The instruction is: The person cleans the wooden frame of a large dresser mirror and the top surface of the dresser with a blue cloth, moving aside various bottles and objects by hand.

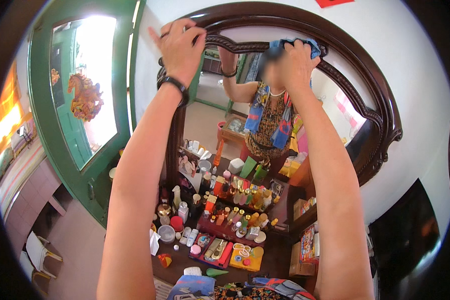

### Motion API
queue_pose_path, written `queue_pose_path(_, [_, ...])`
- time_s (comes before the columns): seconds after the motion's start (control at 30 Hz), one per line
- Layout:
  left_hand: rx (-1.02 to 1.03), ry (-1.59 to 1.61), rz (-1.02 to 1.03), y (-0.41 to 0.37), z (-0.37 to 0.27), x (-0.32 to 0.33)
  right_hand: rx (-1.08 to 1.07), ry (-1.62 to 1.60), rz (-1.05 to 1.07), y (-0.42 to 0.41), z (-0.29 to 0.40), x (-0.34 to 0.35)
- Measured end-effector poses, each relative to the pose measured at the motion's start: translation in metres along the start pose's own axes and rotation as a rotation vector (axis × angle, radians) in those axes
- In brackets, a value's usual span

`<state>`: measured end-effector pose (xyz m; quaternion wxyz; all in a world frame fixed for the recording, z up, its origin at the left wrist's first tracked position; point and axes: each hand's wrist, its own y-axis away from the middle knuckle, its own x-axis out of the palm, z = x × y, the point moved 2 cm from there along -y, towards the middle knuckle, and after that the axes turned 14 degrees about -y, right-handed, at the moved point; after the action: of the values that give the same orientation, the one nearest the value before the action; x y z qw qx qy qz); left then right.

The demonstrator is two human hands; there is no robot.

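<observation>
My right hand (299,65) presses a bunched blue cloth (313,45) against the carved inner frame (247,46) of a large dressing-table mirror (213,88). My left hand (180,50) is raised at the upper left of the dark wooden outer frame (285,18). Its fingers are apart and bent, with nothing seen in them; whether the fingertips touch the wood is hard to tell. A dark band (175,87) circles my left wrist. The mirror reflects my upper body, with a patterned cloth around the neck.
Below the mirror, the dresser top (277,258) carries several perfume bottles on a red box (219,229), a yellow box (249,258) with a pearl string, and jars. Cartons (303,258) stand at right. A green door (45,112) with a glass pane is at left, near a white chair (39,249).
</observation>
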<state>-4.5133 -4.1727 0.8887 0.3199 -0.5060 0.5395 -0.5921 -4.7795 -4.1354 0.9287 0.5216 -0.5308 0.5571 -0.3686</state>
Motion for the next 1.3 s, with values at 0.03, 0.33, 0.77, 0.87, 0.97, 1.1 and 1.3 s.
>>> queue_pose_path(0.03, [-0.017, 0.021, 0.003, 0.010, 0.010, -0.012, -0.021, 0.023, 0.019, -0.004, 0.003, 0.002])
queue_pose_path(0.33, [-0.193, -0.008, 0.193, 0.099, 0.095, -0.141, -0.122, 0.017, 0.036, -0.017, 0.086, 0.069])
queue_pose_path(0.77, [-0.380, -0.014, 0.455, 0.201, 0.096, -0.241, 0.276, -0.112, 0.233, -0.032, 0.121, 0.089])
queue_pose_path(0.87, [-0.388, 0.045, 0.459, 0.205, 0.083, -0.240, 0.279, -0.135, 0.189, -0.034, 0.121, 0.088])
queue_pose_path(0.97, [-0.412, 0.087, 0.471, 0.207, 0.076, -0.240, 0.266, -0.206, 0.181, -0.034, 0.124, 0.088])
queue_pose_path(1.1, [-0.394, 0.073, 0.502, 0.206, 0.070, -0.241, 0.212, -0.191, 0.237, -0.038, 0.121, 0.094])
queue_pose_path(1.3, [-0.386, 0.059, 0.519, 0.206, 0.056, -0.249, 0.290, -0.187, 0.373, -0.048, 0.121, 0.093])
